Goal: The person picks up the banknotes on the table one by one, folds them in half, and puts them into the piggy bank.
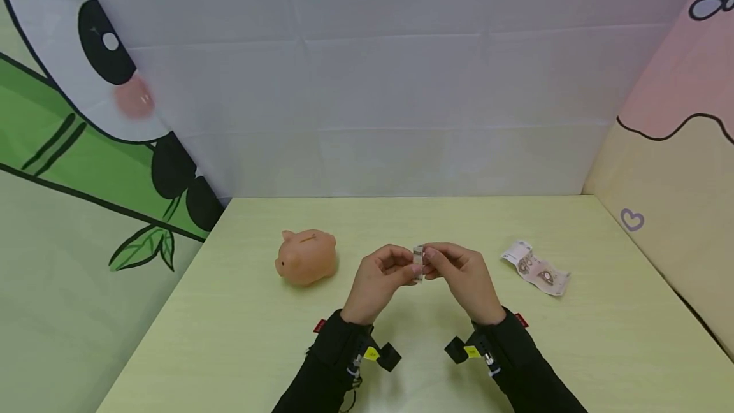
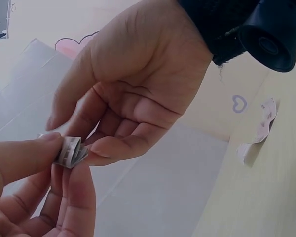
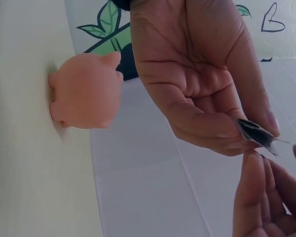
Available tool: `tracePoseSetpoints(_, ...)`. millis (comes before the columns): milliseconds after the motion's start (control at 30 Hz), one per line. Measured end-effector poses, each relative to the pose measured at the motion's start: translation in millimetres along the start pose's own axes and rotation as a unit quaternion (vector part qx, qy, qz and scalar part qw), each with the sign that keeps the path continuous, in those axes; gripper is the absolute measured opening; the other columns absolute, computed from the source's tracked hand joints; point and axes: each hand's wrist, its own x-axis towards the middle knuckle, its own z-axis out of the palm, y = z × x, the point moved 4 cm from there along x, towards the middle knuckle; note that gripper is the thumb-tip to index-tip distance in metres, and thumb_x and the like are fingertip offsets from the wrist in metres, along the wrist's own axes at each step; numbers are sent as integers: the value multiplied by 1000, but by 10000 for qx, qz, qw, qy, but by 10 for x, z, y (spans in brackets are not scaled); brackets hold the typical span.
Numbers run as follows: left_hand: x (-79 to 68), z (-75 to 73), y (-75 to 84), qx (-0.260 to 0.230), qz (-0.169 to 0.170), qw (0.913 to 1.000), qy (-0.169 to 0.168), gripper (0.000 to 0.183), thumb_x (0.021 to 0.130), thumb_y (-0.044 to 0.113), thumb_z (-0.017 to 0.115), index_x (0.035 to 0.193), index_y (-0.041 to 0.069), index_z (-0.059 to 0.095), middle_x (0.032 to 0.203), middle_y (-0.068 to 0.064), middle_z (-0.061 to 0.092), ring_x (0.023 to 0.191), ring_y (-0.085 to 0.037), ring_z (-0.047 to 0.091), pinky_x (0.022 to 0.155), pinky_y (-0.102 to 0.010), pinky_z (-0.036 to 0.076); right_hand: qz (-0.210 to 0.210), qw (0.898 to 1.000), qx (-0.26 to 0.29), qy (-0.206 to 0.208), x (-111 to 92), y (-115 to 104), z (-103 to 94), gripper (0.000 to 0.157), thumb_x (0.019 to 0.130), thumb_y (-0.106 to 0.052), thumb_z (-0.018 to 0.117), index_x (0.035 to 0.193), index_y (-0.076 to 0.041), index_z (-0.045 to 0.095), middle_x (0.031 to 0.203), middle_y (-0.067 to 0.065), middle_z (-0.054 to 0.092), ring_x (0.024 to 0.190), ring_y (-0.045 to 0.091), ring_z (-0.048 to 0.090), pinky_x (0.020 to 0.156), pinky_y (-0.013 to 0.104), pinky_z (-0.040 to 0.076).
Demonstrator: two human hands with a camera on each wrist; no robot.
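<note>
A small, tightly folded banknote (image 1: pixel 418 256) is held up between both hands over the middle of the table. My left hand (image 1: pixel 375 282) pinches it between thumb and forefinger. From the other side, the curled fingers of my right hand (image 1: pixel 469 280) hold at its edge, while the right thumb stands slightly apart in the right wrist view. Several layers of the folded banknote (image 2: pixel 71 152) fan out on one side in the left wrist view. Seen end-on in the right wrist view, the folded banknote (image 3: pixel 257 133) shows a dark gap between its layers.
An orange piggy bank (image 1: pixel 308 257) with a slot on top stands left of the hands. To their right, a creased, unfolded banknote (image 1: pixel 538 268) lies on the pale table (image 1: pixel 418 368). A white printed cloth (image 1: pixel 390 113) rises behind the table's back edge.
</note>
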Motion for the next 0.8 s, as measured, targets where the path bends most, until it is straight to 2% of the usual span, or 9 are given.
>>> tracePoseSetpoints(200, -3, 12, -4, 95, 54, 9999, -11, 25, 92, 7, 68, 112, -5, 61, 97, -2, 64, 85, -9, 68, 80, -27, 58, -43, 9998, -199, -22, -14, -14, -3, 26, 96, -19, 64, 117, -4, 68, 101, 13, 71, 80, 10, 66, 75, 27, 57)
tracePoseSetpoints(567, -12, 14, 0, 185, 11, 9998, 36, 24, 91, 7, 69, 111, -5, 62, 99, -7, 66, 85, -9, 69, 80, -28, 59, 53, 9998, -210, 50, -12, -15, 1, 21, 95, -18, 66, 109, -3, 70, 90, 2, 70, 77, 11, 64, 73, 29, 57)
tracePoseSetpoints(800, -14, 25, 11, 153, -32, 9999, 40, 22, 91, 6, 68, 110, -5, 62, 100, -8, 67, 85, -8, 69, 80, -30, 59, -53, 9996, -241, 137, -5, -23, 0, 19, 95, -15, 65, 105, 1, 70, 86, 7, 70, 74, 10, 63, 69, 25, 55)
